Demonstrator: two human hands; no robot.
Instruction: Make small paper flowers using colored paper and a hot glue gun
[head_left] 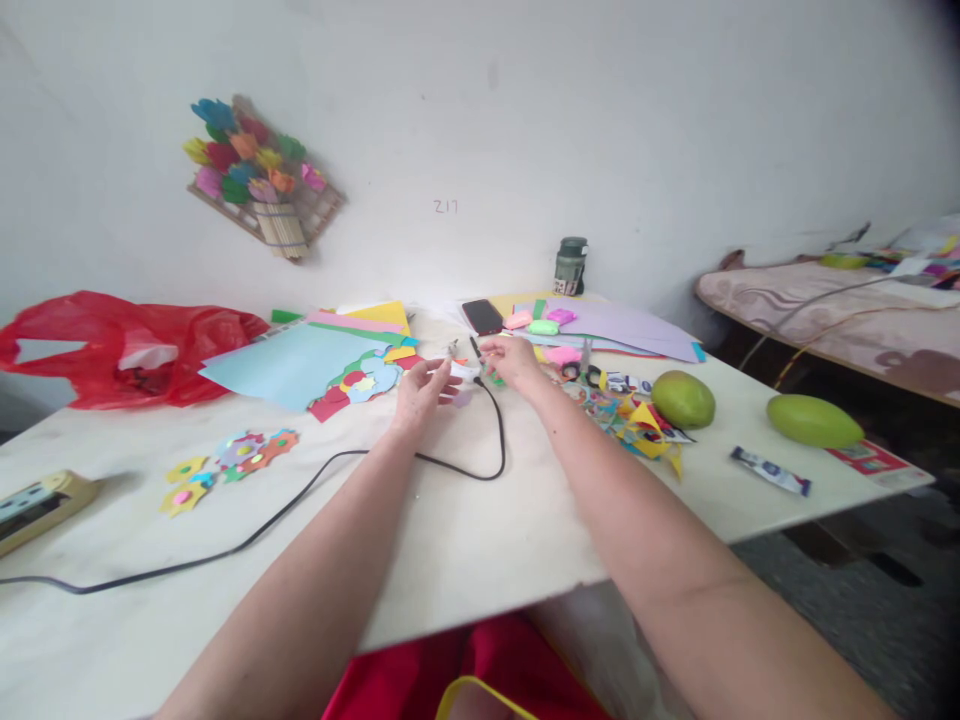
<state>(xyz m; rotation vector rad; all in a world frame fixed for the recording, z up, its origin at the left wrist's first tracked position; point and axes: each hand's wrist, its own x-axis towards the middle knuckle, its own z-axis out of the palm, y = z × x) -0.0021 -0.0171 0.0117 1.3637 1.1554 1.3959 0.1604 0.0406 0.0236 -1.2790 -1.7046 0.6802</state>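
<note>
My left hand (424,393) is beside a small white glue gun (466,373), its fingers apart. Whether the fingertips touch the gun cannot be told. A black cord (501,430) runs from the gun in a loop and off to the left. Just right of the gun, my right hand (513,362) has its thumb and fingers drawn together; what they hold, if anything, is too small to make out. Left of the hands lie overlapping cut-paper shapes (360,383). Finished-looking paper flowers (241,452) with round centres rest nearer the left side.
Paper scraps (637,425), scissors (583,368), two green mangoes (682,398) and a tube (771,470) lie to the right. Coloured sheets (277,360), a phone (482,317) and a bottle (571,266) are further back. A red bag (150,345) and power strip (45,505) lie left.
</note>
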